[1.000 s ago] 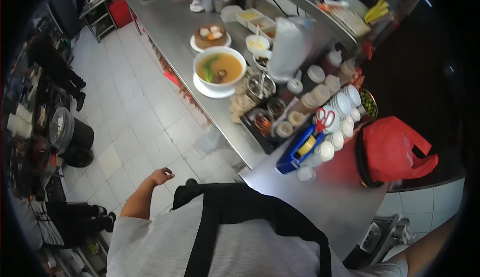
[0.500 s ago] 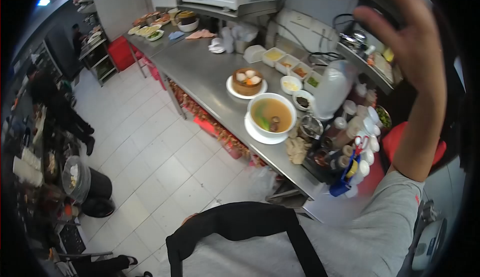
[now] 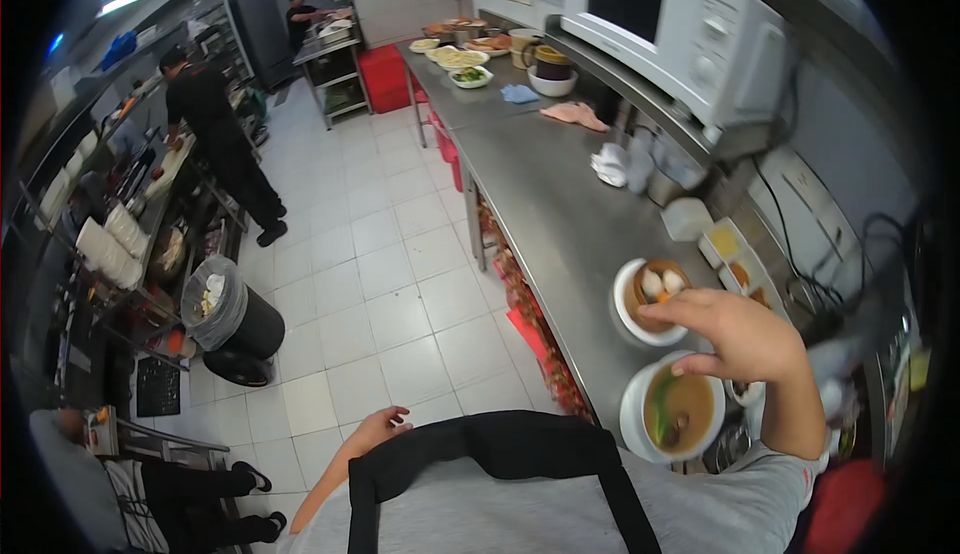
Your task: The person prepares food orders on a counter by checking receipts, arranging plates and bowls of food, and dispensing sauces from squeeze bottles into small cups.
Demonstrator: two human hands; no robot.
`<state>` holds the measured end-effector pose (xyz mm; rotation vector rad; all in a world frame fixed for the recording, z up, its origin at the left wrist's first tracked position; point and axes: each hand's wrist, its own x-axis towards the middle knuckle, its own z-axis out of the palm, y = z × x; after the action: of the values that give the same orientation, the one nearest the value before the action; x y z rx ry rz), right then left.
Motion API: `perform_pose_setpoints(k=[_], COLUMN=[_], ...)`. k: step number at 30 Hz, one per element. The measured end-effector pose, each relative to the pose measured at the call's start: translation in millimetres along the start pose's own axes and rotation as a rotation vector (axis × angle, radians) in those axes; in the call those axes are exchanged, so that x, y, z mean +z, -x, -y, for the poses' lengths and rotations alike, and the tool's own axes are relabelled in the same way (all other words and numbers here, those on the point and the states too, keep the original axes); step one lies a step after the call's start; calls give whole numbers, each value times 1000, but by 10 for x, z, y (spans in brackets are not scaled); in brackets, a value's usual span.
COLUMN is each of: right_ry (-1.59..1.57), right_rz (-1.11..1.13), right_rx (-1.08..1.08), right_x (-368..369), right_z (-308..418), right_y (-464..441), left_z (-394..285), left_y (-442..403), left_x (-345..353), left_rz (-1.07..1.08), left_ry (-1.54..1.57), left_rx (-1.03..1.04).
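My right hand [image 3: 738, 334] reaches over the steel counter, thumb and fingers apart, with nothing held. Its fingertips overlap the near edge of a small bamboo steamer [image 3: 646, 299] holding white dumplings and an orange piece, on a white plate [image 3: 630, 326]. Whether they touch it I cannot tell. Just below the thumb is a white bowl of brown soup [image 3: 690, 412] with green leaves and dark pieces, its right side close to my forearm. My left hand [image 3: 378, 428] hangs low beside my black apron, away from the counter, its fingers loosely apart.
Food tubs [image 3: 722, 244] line the wall side of the steel counter [image 3: 545, 194], below a white microwave [image 3: 670, 29]. Dishes of food [image 3: 470, 76] stand at the far end. Two co-workers [image 3: 215, 119] are farther back, another person sits lower left. A lined bin [image 3: 240, 309] stands left.
My right hand has come down from high on the right to above the steamer and soup. The view has swung left, and my left hand has come into sight.
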<state>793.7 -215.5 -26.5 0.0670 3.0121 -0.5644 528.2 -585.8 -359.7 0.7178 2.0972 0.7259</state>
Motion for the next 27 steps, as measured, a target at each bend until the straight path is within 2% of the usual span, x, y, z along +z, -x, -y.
perform_pose_setpoints(k=[2,4,6,8,10,11,13,15,17,20,23,27], right_ry=[-31,-11,-6,-41,-146,-201,-315,-644,-1050,-1683,-2031,-2194], right_rz=[69,114,183,201,266,298,280,296,197,-157,-438,-659], right_rx=[-53,-158,-244,-328,-306,-275,-227,-121,-39,114,150,276], right_x=[-82,-148,-197,-158,-83,-40,117,365,766,1072,1243,1304], right_z=[-164,-304,-400,-537,-735,-836,-1102,-1544,-2107,-2604,-3086,-3830], right_y=[-512,-1058,-1640,-2249,-2907,-3248,-3919,-4644,-5332,-6152,-6897,-7863], left_z=[52,396,959,1044,749,862,1128,1140,978,580,-97,-1112], left_y=[-233,-479,-693,-976,-1141,-1338,-1823,-2310,-2853,-3749,-4646,-5742], left_x=[-178,-275,-363,-653,-1064,-1212,-1594,-2066,-2572,-3371,-4098,-4646], left_rz=[-81,-127,-76,-100,-199,-247,-389,-459,-472,-397,-288,-138], left_ry=[137,286,374,590,937,1211,1344,1448,1528,1521,1480,1400], left_rx=[-14,-64,-112,-195,-321,-256,-258,-257,-255,-162,8,196])
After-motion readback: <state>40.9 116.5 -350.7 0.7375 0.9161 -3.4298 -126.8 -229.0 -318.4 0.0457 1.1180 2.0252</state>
